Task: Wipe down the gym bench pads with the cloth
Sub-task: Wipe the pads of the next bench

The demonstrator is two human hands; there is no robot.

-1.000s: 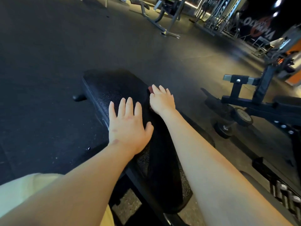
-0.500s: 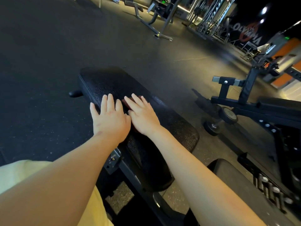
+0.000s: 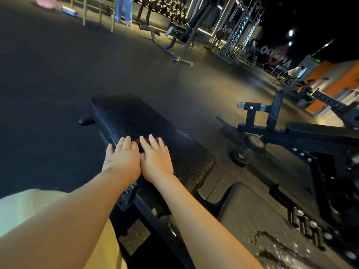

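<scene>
Cloth [image 3: 138,141], dark red, pinned on the black bench pad [image 3: 136,117] under the right hand [image 3: 156,162]; mostly hidden beneath those fingers, with only a strip visible at the fingertips and in the gap toward the left index finger; right fingers straight and close together, pressing flat, curled round nothing; left hand [image 3: 121,162] flat on the pad just beside, touching the right hand along the thumb side; left fingers also straight and nearly together, little finger slightly apart at the pad's left edge; contact between left fingers and cloth impossible to tell; bare textured pad ahead of the fingertips, out to its rounded far end; behind the wrists, a grey metal frame bracket [image 3: 126,197] and a second pad [image 3: 242,206] below the right forearm; right of the right fingers, well apart, another bench's wheel [image 3: 255,142] above the dark floor [image 3: 48,94]; far beyond the fingertips, a dumbbell rack [image 3: 167,10]; pale yellow garment [image 3: 29,206] under the left forearm.
</scene>
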